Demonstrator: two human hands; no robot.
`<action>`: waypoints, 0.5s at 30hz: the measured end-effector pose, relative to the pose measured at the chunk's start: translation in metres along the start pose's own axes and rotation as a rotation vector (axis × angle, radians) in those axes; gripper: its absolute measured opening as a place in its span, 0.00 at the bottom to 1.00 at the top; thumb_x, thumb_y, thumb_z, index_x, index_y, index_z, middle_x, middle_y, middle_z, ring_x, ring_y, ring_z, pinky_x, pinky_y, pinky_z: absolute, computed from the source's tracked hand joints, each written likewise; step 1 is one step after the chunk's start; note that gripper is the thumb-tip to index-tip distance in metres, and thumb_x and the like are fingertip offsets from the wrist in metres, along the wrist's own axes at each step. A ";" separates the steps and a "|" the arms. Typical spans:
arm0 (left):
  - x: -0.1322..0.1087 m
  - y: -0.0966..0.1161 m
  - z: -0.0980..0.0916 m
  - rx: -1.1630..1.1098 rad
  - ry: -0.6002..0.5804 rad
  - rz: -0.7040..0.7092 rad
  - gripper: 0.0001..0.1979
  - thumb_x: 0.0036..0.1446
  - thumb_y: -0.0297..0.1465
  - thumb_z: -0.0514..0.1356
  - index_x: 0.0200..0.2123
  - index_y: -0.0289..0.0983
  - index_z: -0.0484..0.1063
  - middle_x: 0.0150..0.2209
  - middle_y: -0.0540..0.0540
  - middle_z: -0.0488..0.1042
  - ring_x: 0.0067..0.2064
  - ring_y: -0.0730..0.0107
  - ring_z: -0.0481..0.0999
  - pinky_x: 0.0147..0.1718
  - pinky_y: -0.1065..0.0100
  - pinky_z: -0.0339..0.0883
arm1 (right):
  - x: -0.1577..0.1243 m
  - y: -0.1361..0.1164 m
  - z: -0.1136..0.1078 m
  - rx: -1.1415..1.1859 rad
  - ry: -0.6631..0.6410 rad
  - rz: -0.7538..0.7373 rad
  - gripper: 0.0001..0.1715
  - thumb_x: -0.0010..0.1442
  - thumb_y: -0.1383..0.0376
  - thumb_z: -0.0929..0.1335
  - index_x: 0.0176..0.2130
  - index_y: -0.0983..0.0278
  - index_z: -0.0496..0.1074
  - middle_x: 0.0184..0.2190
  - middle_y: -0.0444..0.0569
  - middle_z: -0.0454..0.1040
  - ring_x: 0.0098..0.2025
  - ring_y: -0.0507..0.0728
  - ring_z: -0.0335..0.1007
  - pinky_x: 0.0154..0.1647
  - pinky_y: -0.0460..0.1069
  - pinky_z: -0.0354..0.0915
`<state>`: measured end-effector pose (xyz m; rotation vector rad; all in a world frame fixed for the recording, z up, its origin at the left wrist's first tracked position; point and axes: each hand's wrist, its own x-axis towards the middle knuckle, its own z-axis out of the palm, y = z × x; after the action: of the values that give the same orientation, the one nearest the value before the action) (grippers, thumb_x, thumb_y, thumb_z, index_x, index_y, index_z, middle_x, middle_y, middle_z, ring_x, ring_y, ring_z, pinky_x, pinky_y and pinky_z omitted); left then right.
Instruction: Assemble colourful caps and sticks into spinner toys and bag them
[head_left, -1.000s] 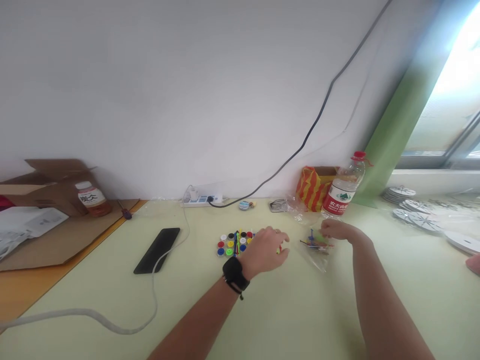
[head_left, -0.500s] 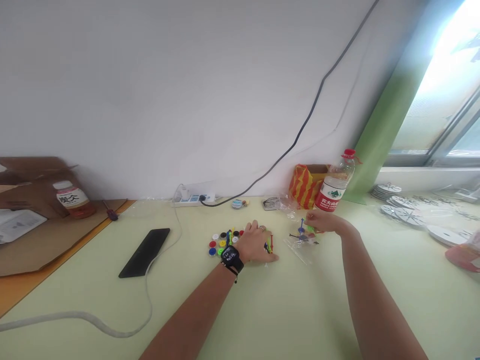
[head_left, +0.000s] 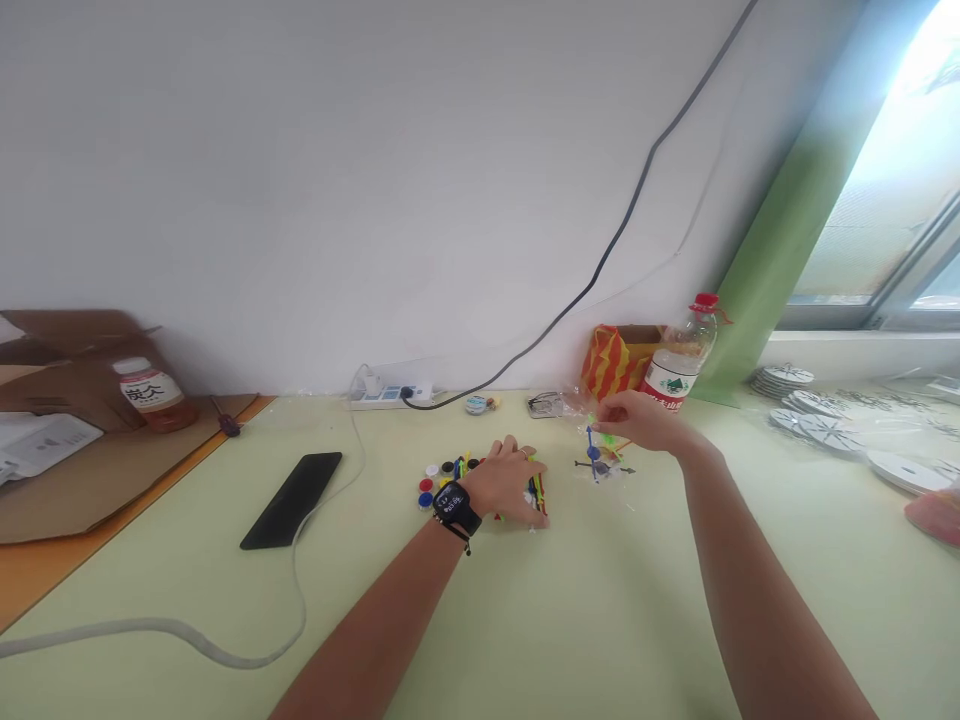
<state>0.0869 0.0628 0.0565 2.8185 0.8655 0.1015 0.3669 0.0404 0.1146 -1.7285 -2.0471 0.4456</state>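
The arrow pieces (head_left: pixel 593 454) lie just below the fingertips of your right hand (head_left: pixel 637 420), near the red-capped bottle (head_left: pixel 675 370).
Your right fingers are drawn together above those blue, green and dark pieces, but you cannot tell from this view what they pinch; clear plastic lies about them. To their left, well apart, your left hand (head_left: pixel 508 487) is spread low over a cluster of round caps (head_left: pixel 426 485) in red, blue, white, black and yellow, with thin coloured sticks (head_left: pixel 540 492) showing in the gap between your thumb and forefinger. Farther out, 1 black slab (head_left: pixel 292 500) lies left of the caps, and 1 power strip (head_left: pixel 386 398) sits by the wall.
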 end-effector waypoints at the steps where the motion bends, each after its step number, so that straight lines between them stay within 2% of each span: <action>1: 0.000 0.001 -0.001 -0.023 0.010 0.007 0.38 0.43 0.56 0.68 0.54 0.43 0.74 0.61 0.38 0.69 0.59 0.41 0.62 0.57 0.48 0.57 | -0.001 -0.003 -0.002 0.001 0.014 -0.012 0.14 0.58 0.55 0.70 0.28 0.61 0.71 0.27 0.46 0.75 0.30 0.55 0.69 0.28 0.48 0.61; 7: 0.006 0.009 -0.002 -0.170 0.162 0.008 0.31 0.59 0.48 0.61 0.61 0.40 0.67 0.55 0.39 0.73 0.56 0.46 0.64 0.55 0.50 0.61 | -0.009 -0.013 -0.012 -0.007 0.110 -0.044 0.15 0.59 0.54 0.69 0.28 0.61 0.69 0.27 0.46 0.75 0.28 0.55 0.68 0.27 0.48 0.59; 11: 0.008 0.016 0.001 -0.226 0.198 0.008 0.30 0.61 0.45 0.59 0.63 0.40 0.63 0.53 0.40 0.74 0.57 0.47 0.64 0.54 0.51 0.63 | -0.012 -0.015 -0.014 -0.006 0.119 -0.068 0.07 0.59 0.61 0.67 0.31 0.61 0.70 0.30 0.47 0.77 0.32 0.56 0.72 0.31 0.47 0.63; 15: 0.010 0.022 0.004 -0.228 0.201 0.025 0.28 0.61 0.41 0.60 0.62 0.40 0.63 0.54 0.39 0.73 0.59 0.46 0.63 0.55 0.51 0.63 | -0.008 -0.017 -0.011 -0.068 0.216 -0.079 0.07 0.60 0.62 0.65 0.32 0.60 0.71 0.28 0.46 0.76 0.30 0.55 0.69 0.29 0.47 0.60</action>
<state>0.1074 0.0499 0.0568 2.6364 0.8009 0.4629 0.3589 0.0294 0.1317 -1.6489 -1.9864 0.1585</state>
